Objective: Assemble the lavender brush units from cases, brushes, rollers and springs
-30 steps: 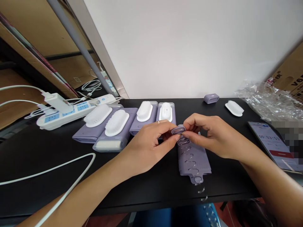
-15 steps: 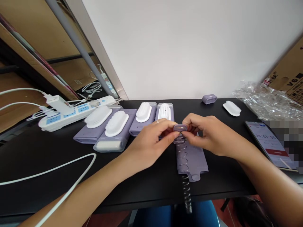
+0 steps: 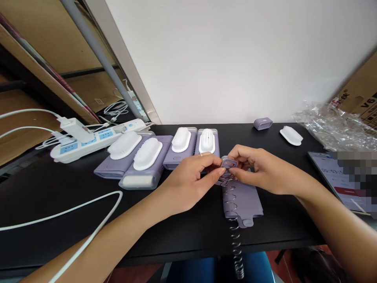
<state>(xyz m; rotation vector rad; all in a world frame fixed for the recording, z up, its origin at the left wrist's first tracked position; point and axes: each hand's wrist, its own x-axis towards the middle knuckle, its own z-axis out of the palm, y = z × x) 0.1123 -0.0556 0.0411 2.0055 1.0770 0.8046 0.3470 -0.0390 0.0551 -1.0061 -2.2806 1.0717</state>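
Note:
My left hand (image 3: 190, 181) and my right hand (image 3: 260, 169) meet over the desk, both closed in pinches. Between their fingertips is a small purple slotted plastic piece (image 3: 229, 162). From beneath it a long, thin metal coil spring (image 3: 236, 245) trails down past the desk's front edge. A flat purple cover (image 3: 244, 198) with a tab at its near end lies under the spring, its far end partly hidden by my fingers. Whether the spring is hooked to the slotted piece cannot be made out.
Several purple cases with white bristle brushes (image 3: 147, 153) stand to the left. A white power strip (image 3: 100, 137) and a looped white cable (image 3: 119, 196) lie beyond them. At right are a purple loop part (image 3: 263, 124), a loose white brush (image 3: 291, 135), a phone (image 3: 332, 177) and clear plastic wrap (image 3: 330, 122).
The slotted piece has tipped so that more of its slotted face shows. Both hands still pinch it. The whole view has shifted slightly.

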